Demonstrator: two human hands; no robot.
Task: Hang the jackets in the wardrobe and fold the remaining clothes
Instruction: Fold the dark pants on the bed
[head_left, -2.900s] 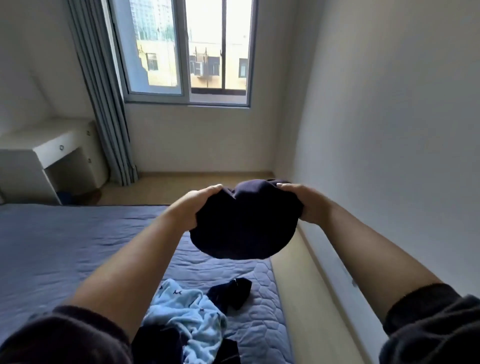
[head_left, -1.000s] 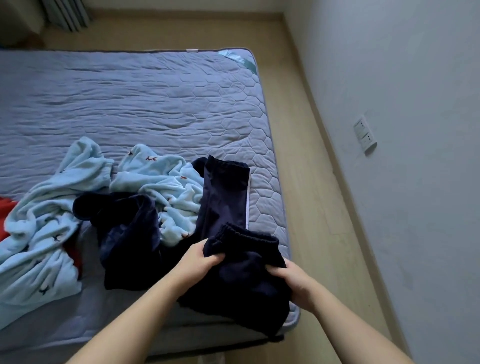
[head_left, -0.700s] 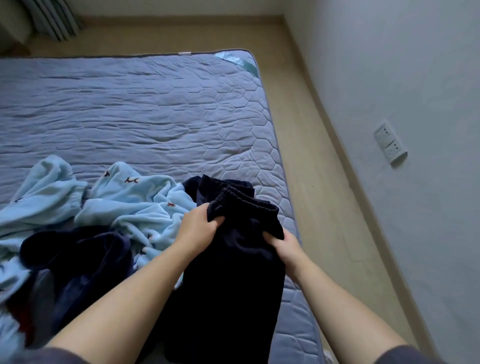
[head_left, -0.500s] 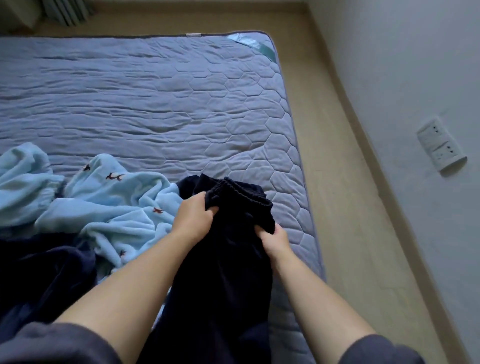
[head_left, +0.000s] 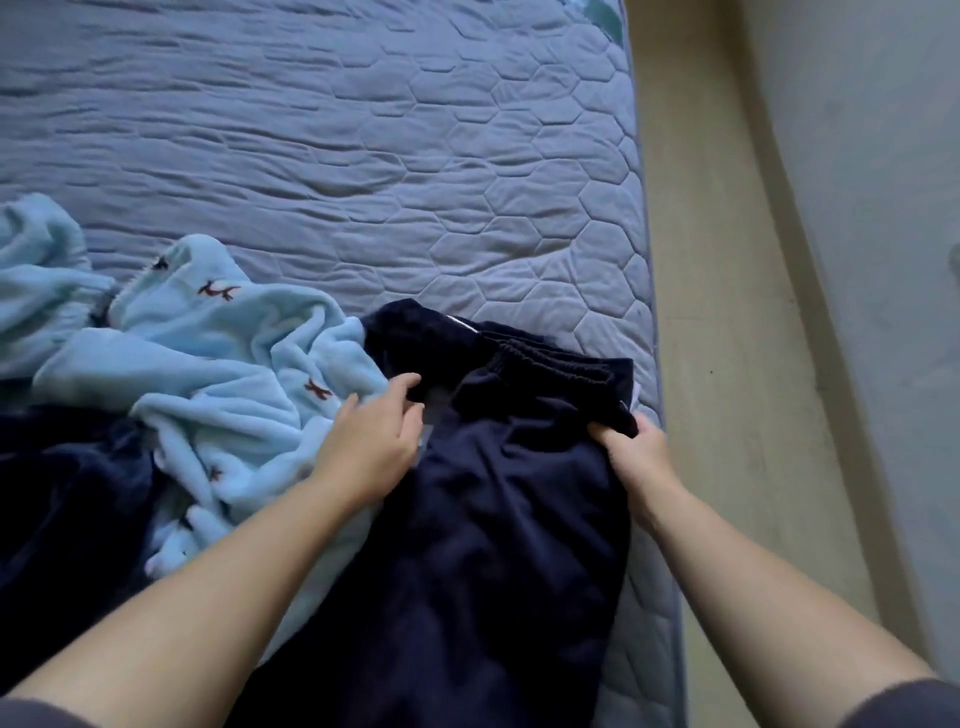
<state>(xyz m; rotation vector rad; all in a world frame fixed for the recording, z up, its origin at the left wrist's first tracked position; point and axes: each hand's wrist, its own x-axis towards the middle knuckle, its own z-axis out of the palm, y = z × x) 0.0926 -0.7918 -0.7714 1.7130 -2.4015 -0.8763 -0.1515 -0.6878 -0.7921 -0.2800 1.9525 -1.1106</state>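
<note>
The navy trousers (head_left: 519, 509) are lying flat on the bed (head_left: 363, 156), along its right edge, with their gathered elastic waistband (head_left: 556, 366) pointing away from the person and the legs running back towards the bottom of the view. Just beyond the waistband, another piece of dark fabric is showing a thin white stripe (head_left: 462, 323). No writing on it is large enough to read.

The right hand (head_left: 631, 452) is gripping the trousers at the right-hand corner of the waistband, its fingers curled around a bunch of the cloth. The left hand (head_left: 369, 441) is resting at the left edge of the trousers with its fingers stretched out and slightly spread, holding nothing. Its fingertips (head_left: 410, 382) are touching the dark cloth just below the waistband.

Directly left of the trousers, and touching them, a light blue fleece garment (head_left: 208, 374) with small reddish-brown motifs is lying crumpled. Further left of the trousers, partly under the fleece, a second dark navy garment (head_left: 67, 493) is lying in a heap. Right of the trousers, past the mattress edge, the pale wooden floor (head_left: 717, 312) is running along the wall (head_left: 857, 208).
</note>
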